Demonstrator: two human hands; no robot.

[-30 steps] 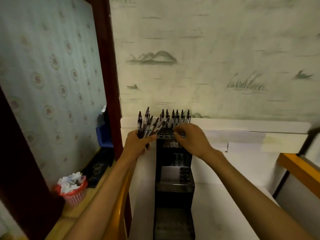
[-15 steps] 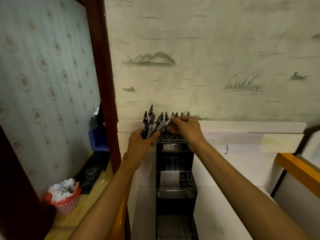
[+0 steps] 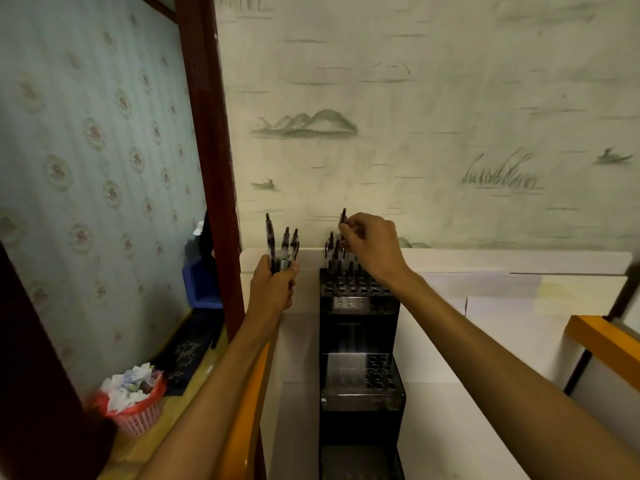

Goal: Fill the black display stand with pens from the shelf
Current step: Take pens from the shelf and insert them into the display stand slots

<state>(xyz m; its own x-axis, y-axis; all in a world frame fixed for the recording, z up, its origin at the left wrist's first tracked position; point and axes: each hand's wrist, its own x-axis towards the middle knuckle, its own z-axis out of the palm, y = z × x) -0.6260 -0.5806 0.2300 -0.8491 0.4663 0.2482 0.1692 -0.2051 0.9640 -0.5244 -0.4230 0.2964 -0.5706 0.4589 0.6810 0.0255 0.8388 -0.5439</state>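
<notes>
Pinching one pen (image 3: 343,220) above the black display stand (image 3: 360,341), the right hand (image 3: 372,245) has only its back-left holes filled, most gaping, while the left hand (image 3: 273,289) beside it clutches a spare bundle (image 3: 282,251).

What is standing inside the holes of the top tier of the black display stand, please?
A few dark pens stand in the back-left holes of the top tier; the front holes look empty. The right hand, pinching one pen, hides the back-right holes.
</notes>
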